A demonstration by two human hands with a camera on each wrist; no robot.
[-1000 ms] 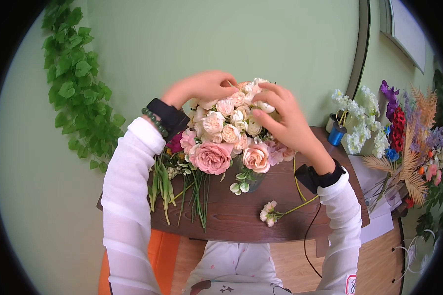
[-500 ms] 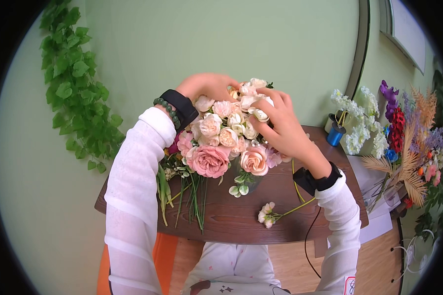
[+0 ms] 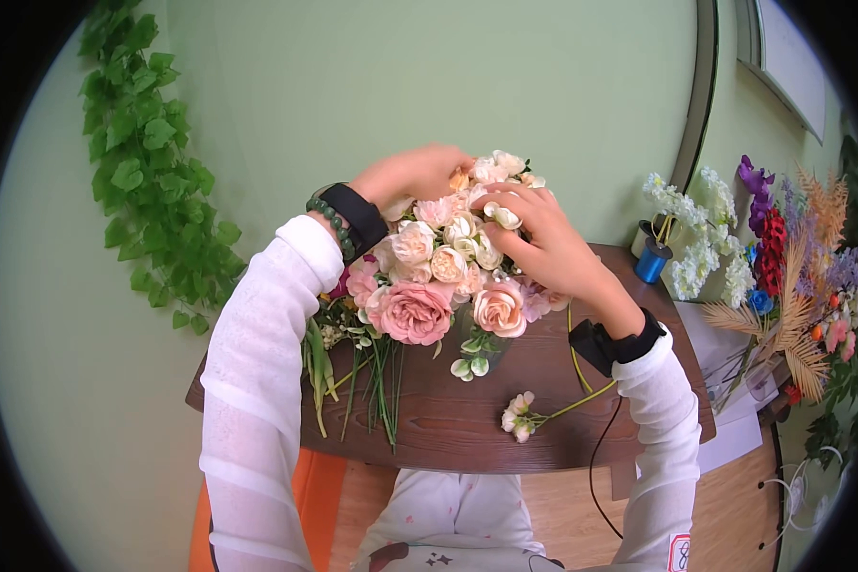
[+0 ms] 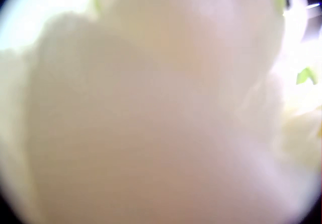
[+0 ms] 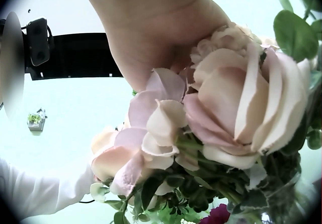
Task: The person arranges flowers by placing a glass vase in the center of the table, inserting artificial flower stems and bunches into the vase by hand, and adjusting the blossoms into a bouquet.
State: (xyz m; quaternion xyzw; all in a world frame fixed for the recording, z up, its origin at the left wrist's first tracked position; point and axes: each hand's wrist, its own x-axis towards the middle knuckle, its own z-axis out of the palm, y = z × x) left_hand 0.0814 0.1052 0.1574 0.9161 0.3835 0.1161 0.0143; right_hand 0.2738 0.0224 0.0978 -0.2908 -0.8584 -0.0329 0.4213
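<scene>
A full bouquet of white, cream and pink flowers [image 3: 413, 243] stands in a clear vase [image 3: 491, 351] on the brown table [image 3: 448, 419]. At its back left, my left hand [image 3: 412, 175] reaches in beside a small orange-yellow flower; its fingertips are partly hidden. My right hand [image 3: 551, 246] comes from the right, thumb and forefinger bent round a white rose [image 3: 502, 216]. Pale blurred petals [image 4: 151, 108] fill the left wrist view. In the right wrist view, the palm [image 5: 156, 27] is above a peach rose [image 5: 236, 103] and lilac-pink petals; its fingers are hidden.
Green stems [image 3: 383, 391] lie at the table's left front. A loose white flower sprig [image 3: 518, 418] lies at the front right. A blue spool [image 3: 651, 261] stands at the right edge, near white blossoms and more colourful flowers [image 3: 782, 276]. Ivy [image 3: 148, 162] hangs at the left.
My left hand has moved right and closer to the back of the bouquet. The right hand remains over the right side, its thumb and forefinger now round a white rose.
</scene>
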